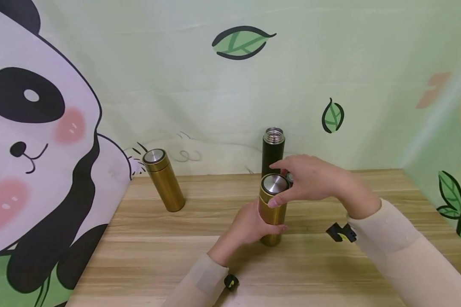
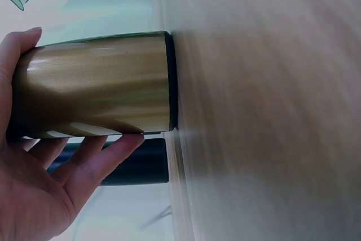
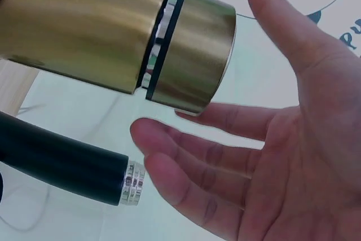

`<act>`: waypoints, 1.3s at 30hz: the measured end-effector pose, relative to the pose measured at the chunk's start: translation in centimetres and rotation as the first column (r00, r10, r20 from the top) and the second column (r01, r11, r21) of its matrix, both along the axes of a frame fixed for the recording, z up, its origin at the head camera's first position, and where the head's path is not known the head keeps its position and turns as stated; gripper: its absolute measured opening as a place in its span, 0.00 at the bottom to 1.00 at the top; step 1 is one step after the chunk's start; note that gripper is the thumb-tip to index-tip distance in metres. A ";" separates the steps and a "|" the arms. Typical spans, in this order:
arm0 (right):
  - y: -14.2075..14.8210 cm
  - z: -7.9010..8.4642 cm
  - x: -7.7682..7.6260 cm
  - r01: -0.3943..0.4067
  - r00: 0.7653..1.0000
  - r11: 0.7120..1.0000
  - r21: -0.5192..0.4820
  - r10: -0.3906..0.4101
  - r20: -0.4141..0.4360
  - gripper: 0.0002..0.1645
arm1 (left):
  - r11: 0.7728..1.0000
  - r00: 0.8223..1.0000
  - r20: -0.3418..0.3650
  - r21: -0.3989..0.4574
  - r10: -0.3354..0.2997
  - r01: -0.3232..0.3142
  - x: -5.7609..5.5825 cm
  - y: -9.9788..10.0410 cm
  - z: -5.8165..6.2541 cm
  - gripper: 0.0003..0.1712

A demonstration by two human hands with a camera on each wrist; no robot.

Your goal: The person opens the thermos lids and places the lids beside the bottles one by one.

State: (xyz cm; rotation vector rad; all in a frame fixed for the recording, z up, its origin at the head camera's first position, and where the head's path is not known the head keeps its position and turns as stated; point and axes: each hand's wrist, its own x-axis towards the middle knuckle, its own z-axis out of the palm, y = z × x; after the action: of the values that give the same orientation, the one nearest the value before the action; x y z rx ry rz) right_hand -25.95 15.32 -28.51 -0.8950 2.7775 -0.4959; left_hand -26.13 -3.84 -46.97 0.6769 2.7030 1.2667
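My left hand (image 1: 249,224) grips the body of a gold thermos flask (image 2: 101,88) that stands upright on the table, thumb on one side and fingers on the other. Its gold lid (image 3: 194,52) with a silver top sits slightly raised, and a strip of the threaded neck shows below it. Around this lid my right hand (image 3: 304,128) is spread, fingertips right at the lid's edge and the thumb apart from it. Just behind stands a black flask (image 1: 272,151) with no lid on, its silver threaded mouth bare.
A second gold flask (image 1: 164,181), with its lid on, stands at the back left of the wooden table (image 1: 150,256). Behind the table hangs a pale green cloth (image 1: 169,85) printed with leaves and a panda.
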 end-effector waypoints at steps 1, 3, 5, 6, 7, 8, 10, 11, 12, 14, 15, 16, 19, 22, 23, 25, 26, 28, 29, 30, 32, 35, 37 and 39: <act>-0.1 0.0 0.1 0.011 1.000 1.000 0.007 -0.011 -0.014 0.61 | 1.000 1.000 -0.004 0.000 0.003 -0.003 0.0 0.0 0.0 0.39; -0.4 -0.1 0.3 0.028 0.999 0.999 0.016 -0.027 -0.037 0.59 | 1.000 1.000 -0.002 -0.001 0.004 -0.004 0.0 0.0 -0.1 0.39; -0.7 -0.3 0.4 0.042 0.997 0.999 0.026 -0.040 -0.060 0.55 | 1.000 1.000 0.010 0.005 0.004 -0.004 0.1 -0.1 -0.1 0.40; -0.9 -0.3 0.5 0.050 0.996 0.998 0.031 -0.047 -0.071 0.54 | 1.000 1.000 0.019 0.005 0.006 -0.006 0.1 -0.1 -0.1 0.41; -1.1 -0.4 0.6 0.059 0.995 0.997 0.040 -0.055 -0.085 0.52 | 1.000 1.000 0.029 0.005 0.009 -0.009 0.1 -0.1 -0.1 0.41; -1.3 -0.4 0.7 0.069 0.993 0.996 0.050 -0.064 -0.099 0.51 | 1.000 0.999 0.041 0.006 0.012 -0.013 0.1 -0.1 -0.1 0.42; -1.6 -0.5 0.9 0.088 0.989 0.994 0.065 -0.080 -0.121 0.49 | 1.000 0.998 0.060 0.004 0.020 -0.021 0.2 -0.1 0.0 0.44; -1.8 -0.6 1.0 0.097 0.987 0.993 0.072 -0.087 -0.134 0.48 | 1.000 0.998 0.064 0.002 0.023 -0.023 0.2 0.0 0.0 0.45; -2.0 -0.7 1.1 0.105 0.985 0.992 0.076 -0.093 -0.145 0.47 | 1.000 0.997 0.068 -0.002 0.025 -0.025 0.3 0.0 0.0 0.45; -2.2 -0.8 1.3 0.114 0.981 0.990 0.079 -0.100 -0.167 0.45 | 1.000 0.997 0.069 -0.005 0.025 -0.025 0.3 0.0 0.0 0.46; -2.3 -0.9 1.3 0.117 0.979 0.990 0.079 -0.102 -0.175 0.44 | 1.000 0.997 0.068 -0.008 0.024 -0.023 0.3 0.0 0.0 0.46; -2.4 -0.9 1.4 0.121 0.978 0.990 0.079 -0.105 -0.182 0.44 | 1.000 0.997 0.067 -0.011 0.024 -0.023 0.3 0.1 0.1 0.46; -2.5 -1.1 1.5 0.123 0.974 0.990 0.072 -0.106 -0.199 0.42 | 1.000 0.998 0.065 -0.017 0.024 -0.023 0.4 0.1 0.1 0.45; -2.6 -1.2 1.5 0.120 0.972 0.990 0.067 -0.104 -0.212 0.40 | 0.999 0.997 0.069 -0.021 0.030 -0.028 0.4 0.1 0.1 0.46; -2.7 -1.2 1.5 0.118 0.971 0.991 0.064 -0.102 -0.216 0.40 | 0.999 0.997 0.069 -0.021 0.031 -0.029 0.4 0.1 0.1 0.46; -2.7 -1.3 1.5 0.115 0.970 0.991 0.061 -0.099 -0.221 0.38 | 0.999 0.997 0.067 -0.022 0.035 -0.033 0.3 0.1 0.2 0.46; -2.7 -1.3 1.5 0.114 0.970 0.992 0.059 -0.098 -0.222 0.38 | 0.999 0.997 0.064 -0.022 0.034 -0.032 0.3 0.1 0.2 0.46; -2.7 -1.3 1.4 0.110 0.970 0.992 0.056 -0.095 -0.223 0.37 | 0.999 0.998 0.053 -0.023 0.030 -0.029 0.3 0.1 0.2 0.45; -2.7 -1.4 1.4 0.107 0.970 0.993 0.055 -0.093 -0.224 0.36 | 0.999 0.998 0.048 -0.023 0.027 -0.026 0.2 0.1 0.2 0.45; -2.7 -1.4 1.4 0.105 0.970 0.993 0.054 -0.091 -0.225 0.36 | 0.999 0.999 0.043 -0.024 0.024 -0.023 0.2 0.1 0.2 0.44; -2.7 -1.4 1.4 0.100 0.971 0.993 0.055 -0.085 -0.224 0.35 | 1.000 0.999 0.030 -0.021 0.017 -0.016 0.2 0.1 0.2 0.43; -2.6 -1.4 1.4 0.093 0.973 0.994 0.054 -0.079 -0.218 0.36 | 1.000 1.000 0.013 -0.021 0.010 -0.009 0.1 0.0 0.1 0.42; -2.5 -1.3 1.4 0.090 0.975 0.994 0.056 -0.076 -0.211 0.36 | 1.000 1.000 0.005 -0.021 0.010 -0.010 0.1 0.0 0.1 0.41; -2.5 -1.2 1.4 0.088 0.976 0.994 0.058 -0.074 -0.205 0.37 | 1.000 1.000 0.002 -0.024 0.010 -0.010 0.0 0.0 0.1 0.41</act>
State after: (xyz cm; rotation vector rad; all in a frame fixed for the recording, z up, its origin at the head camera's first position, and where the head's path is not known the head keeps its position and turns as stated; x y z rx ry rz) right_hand -24.57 12.83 -29.73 -0.8651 3.0045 -0.3390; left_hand -26.10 -3.83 -46.83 0.6602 2.7185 1.2347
